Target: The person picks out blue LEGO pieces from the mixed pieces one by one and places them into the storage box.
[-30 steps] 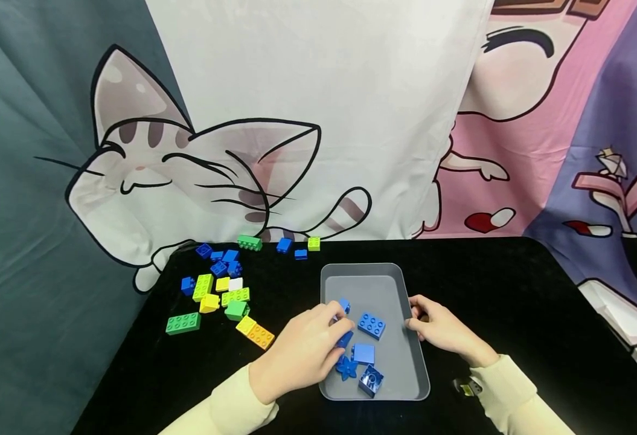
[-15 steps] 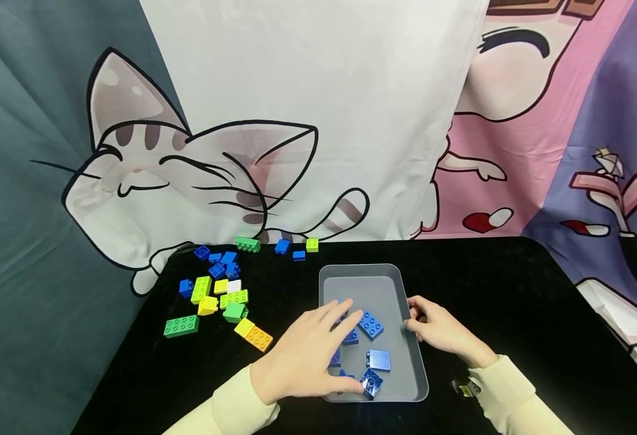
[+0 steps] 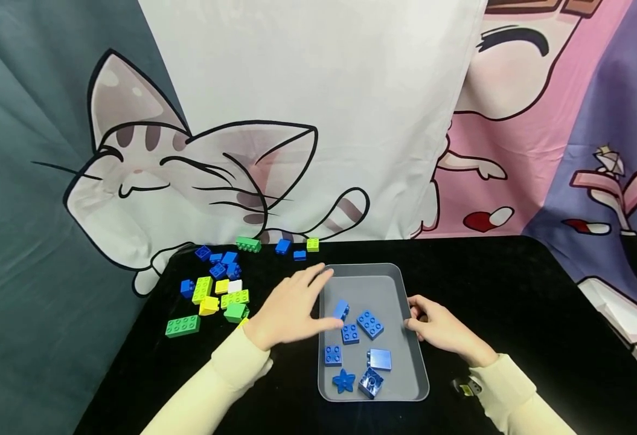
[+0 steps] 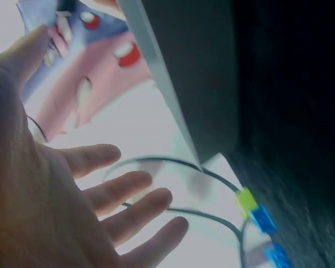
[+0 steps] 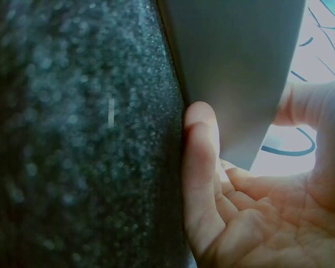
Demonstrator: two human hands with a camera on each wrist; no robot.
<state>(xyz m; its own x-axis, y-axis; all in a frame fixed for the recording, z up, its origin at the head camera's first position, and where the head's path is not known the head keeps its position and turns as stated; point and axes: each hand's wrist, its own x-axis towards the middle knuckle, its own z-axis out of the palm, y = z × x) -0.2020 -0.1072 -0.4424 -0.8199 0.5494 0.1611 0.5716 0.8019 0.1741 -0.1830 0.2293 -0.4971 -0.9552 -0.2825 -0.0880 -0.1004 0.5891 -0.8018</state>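
Observation:
A shallow grey tray (image 3: pixel 369 287) carries several blue toy bricks, among them an eight-stud one (image 3: pixel 370 324), a smaller one (image 3: pixel 350 334) and one on its side (image 3: pixel 380 359). A blue star-shaped piece (image 3: pixel 343 381) lies at the tray's near left. My left hand (image 3: pixel 291 308) is over the tray's left rim with fingers spread and nothing in it; the left wrist view shows the bare palm (image 4: pixel 50 190). At the tray's right rim, my right hand (image 3: pixel 443 329) pinches the edge. The right wrist view has its fingers (image 5: pixel 201 167) against the tray's outer wall (image 5: pixel 229 67).
On the black tabletop (image 3: pixel 492 272), left of the tray, several green, yellow and blue bricks (image 3: pixel 182 325) are scattered, with one white brick (image 3: pixel 235 286). A few more stand at the back edge, including a lime one (image 3: pixel 313 244). A printed cloth (image 3: pixel 394 121) hangs behind.
My left hand has lifted off the blue bricks, opened its fingers and moved back and left. The bricks in the tray now lie more spread out. My right hand keeps its hold.

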